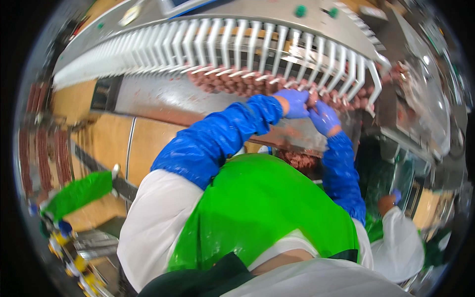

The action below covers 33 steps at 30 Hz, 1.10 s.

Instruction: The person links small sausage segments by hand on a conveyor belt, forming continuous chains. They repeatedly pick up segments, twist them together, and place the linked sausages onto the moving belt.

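Observation:
Below a long row of white hooks, raw pink sausage links hang in a packed chain. My left hand, in a purple glove, reaches the links with its fingers bent together round the chain. Beside it my right hand, gloved the same way, pinches at the same spot, its fingertips almost meeting the left ones. Between the two hands shows a sausage link. My fingers partly cover it, and blur hides the exact grip.
A metal trough runs under the hooks, with meat bits on it. Ground meat lies below, near my apron. At right stands a steel machine. Another person's white sleeve is at lower right. More sausage strands hang at far left.

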Each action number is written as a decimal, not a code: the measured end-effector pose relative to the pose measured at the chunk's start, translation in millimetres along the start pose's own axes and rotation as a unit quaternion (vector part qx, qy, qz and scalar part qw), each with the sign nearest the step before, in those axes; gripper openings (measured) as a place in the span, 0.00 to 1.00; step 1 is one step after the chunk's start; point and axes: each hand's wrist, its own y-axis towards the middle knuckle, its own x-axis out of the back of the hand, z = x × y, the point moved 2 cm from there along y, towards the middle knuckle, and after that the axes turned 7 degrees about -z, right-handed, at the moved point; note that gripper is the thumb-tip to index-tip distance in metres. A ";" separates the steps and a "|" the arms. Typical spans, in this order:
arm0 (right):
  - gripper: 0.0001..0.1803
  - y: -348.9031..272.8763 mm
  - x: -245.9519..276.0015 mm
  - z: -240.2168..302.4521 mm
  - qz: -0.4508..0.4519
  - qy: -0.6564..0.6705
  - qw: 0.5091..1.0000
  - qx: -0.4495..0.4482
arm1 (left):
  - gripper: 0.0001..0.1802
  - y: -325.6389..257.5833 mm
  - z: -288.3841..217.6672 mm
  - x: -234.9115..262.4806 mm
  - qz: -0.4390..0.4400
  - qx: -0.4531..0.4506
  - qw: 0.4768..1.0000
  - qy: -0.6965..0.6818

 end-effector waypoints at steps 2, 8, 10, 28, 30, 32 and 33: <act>0.14 -10.2 -5.3 -11.7 0.133 0.194 0.962 -0.141 | 0.25 -5.4 6.5 0.9 0.072 -0.058 0.996 0.017; 0.17 6.2 -75.7 -0.7 0.016 0.488 0.862 -0.135 | 0.21 -37.6 11.9 -24.8 0.055 -0.119 0.988 -0.079; 0.15 9.1 -81.6 1.2 0.039 0.644 0.761 -0.067 | 0.21 -42.6 25.3 -29.6 0.093 -0.028 0.991 -0.091; 0.16 -23.4 -90.9 -56.5 0.077 0.477 0.855 -0.188 | 0.27 -63.1 94.3 -24.5 0.021 0.064 0.983 -0.168; 0.15 -57.0 -74.6 -76.8 -0.020 0.502 0.825 -0.258 | 0.22 -73.7 118.7 -41.6 -0.069 -0.003 0.978 -0.194; 0.17 -76.5 -54.1 -107.4 -0.159 0.508 0.775 -0.339 | 0.22 -78.8 149.7 -49.5 -0.107 -0.136 0.985 0.007; 0.19 -84.7 -45.8 -117.1 -0.228 0.449 0.785 -0.361 | 0.21 -88.0 161.6 -54.1 -0.178 -0.240 0.953 0.060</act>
